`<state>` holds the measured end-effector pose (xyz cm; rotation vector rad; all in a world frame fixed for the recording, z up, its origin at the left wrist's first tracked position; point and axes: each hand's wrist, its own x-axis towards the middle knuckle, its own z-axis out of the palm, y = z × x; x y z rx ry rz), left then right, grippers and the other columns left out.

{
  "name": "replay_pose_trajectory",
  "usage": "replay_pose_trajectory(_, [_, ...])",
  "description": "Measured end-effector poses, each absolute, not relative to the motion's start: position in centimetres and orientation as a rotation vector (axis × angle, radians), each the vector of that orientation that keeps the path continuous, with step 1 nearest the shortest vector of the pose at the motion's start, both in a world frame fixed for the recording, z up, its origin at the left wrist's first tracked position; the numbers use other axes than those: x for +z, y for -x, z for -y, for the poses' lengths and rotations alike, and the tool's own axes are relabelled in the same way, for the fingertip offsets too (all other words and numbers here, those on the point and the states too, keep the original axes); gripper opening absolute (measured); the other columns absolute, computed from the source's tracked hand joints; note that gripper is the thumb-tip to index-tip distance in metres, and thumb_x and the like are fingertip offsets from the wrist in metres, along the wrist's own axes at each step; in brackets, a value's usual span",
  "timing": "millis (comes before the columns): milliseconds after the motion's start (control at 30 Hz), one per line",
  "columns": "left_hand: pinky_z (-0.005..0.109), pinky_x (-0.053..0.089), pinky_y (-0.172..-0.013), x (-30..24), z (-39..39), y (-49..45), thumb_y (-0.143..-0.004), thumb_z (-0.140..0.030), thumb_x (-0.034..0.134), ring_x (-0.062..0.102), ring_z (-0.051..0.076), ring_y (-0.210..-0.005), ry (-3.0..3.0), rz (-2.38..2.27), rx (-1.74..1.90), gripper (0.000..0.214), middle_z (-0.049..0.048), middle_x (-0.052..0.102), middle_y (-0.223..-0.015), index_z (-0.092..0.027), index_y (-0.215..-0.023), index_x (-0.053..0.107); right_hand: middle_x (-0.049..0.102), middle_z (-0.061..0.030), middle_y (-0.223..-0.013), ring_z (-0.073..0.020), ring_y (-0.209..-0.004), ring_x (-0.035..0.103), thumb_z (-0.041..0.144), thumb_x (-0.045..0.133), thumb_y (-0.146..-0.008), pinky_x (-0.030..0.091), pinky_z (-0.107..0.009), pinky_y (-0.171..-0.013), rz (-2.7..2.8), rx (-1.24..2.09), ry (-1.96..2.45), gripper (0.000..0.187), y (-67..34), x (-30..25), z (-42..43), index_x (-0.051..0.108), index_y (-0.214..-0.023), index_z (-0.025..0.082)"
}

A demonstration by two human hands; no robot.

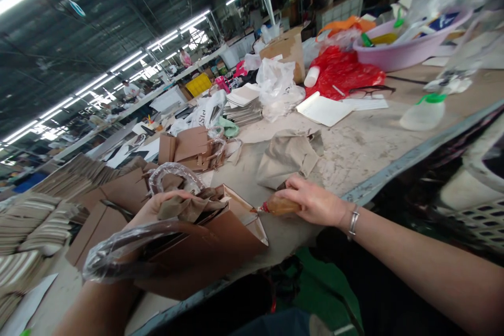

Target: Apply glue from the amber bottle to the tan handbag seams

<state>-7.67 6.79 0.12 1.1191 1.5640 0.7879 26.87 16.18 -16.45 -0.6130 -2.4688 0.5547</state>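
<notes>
A brown handbag (pixel 205 254) lies tilted near the table's front edge, its handles wrapped in clear plastic and grey-brown fabric showing at its mouth. My left hand (pixel 147 210) reaches in between the handles and grips the bag at that fabric; its fingers are partly hidden. In my right hand (pixel 311 199) is an amber squeeze bottle (pixel 281 206), fingers wrapped round it. The bottle's red and white nozzle meets the pale inner edge at the bag's right end. Just behind the right hand rests a crumpled grey-brown cloth piece (pixel 289 155).
More brown bags (pixel 189 149) and stacked grey-brown pieces (pixel 31 220) fill the left side. Farther back are a red plastic bag (pixel 342 73), eyeglasses (pixel 370 92) and a lilac basin (pixel 413 50). A white bottle with a green cap (pixel 423 114) stands at right, near the table edge.
</notes>
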Motion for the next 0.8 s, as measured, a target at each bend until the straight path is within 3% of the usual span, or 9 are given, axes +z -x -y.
replay_pose_trajectory(233, [0.032, 0.060, -0.080, -0.2, -6.3, 8.9, -0.056, -0.021, 0.092, 0.076, 0.028, -0.086, -1.177, -1.547, 0.700, 0.041, 0.0077, 0.081, -0.098, -0.026, -0.096, 0.082, 0.057, -0.0095, -0.110, -0.0208, -0.100, 0.058, -0.005, 0.057, -0.069, 0.053, -0.034, -0.088, 2.383, 0.594, 0.602, 0.066, -27.2, -16.4, -16.1, 0.062, -0.129, 0.020])
replay_pose_trajectory(467, [0.029, 0.060, -0.075, -0.2, -6.2, 8.5, -0.064, -0.015, 0.087, 0.076, 0.025, -0.080, -1.172, -1.526, 0.700, 0.034, 0.0069, 0.081, -0.096, -0.023, -0.096, 0.082, 0.058, -0.0082, -0.104, -0.0204, -0.095, 0.059, -0.004, 0.057, -0.072, 0.053, -0.033, -0.084, 2.468, 0.551, 0.586, 0.057, -27.4, -16.6, -16.2, 0.065, -0.123, 0.021])
replay_pose_trajectory(600, [0.032, 0.061, -0.076, -0.5, -6.2, 9.1, -0.062, -0.010, 0.085, 0.076, 0.027, -0.082, -1.164, -1.556, 0.698, 0.037, 0.0066, 0.081, -0.100, -0.022, -0.097, 0.081, 0.055, -0.0091, -0.108, -0.0207, -0.097, 0.058, -0.005, 0.056, -0.069, 0.053, -0.033, -0.086, 2.374, 0.519, 0.583, 0.066, -27.7, -16.4, -16.2, 0.061, -0.131, 0.019])
replay_pose_trajectory(800, [0.029, 0.060, -0.079, -0.1, -6.5, 8.6, -0.055, -0.006, 0.087, 0.076, 0.027, -0.085, -1.144, -1.520, 0.723, 0.044, 0.0079, 0.081, -0.100, -0.020, -0.098, 0.081, 0.056, -0.0086, -0.105, -0.0208, -0.096, 0.057, -0.004, 0.057, -0.071, 0.052, -0.033, -0.085, 2.451, 0.533, 0.597, 0.059, -27.5, -16.5, -16.5, 0.065, -0.124, 0.019])
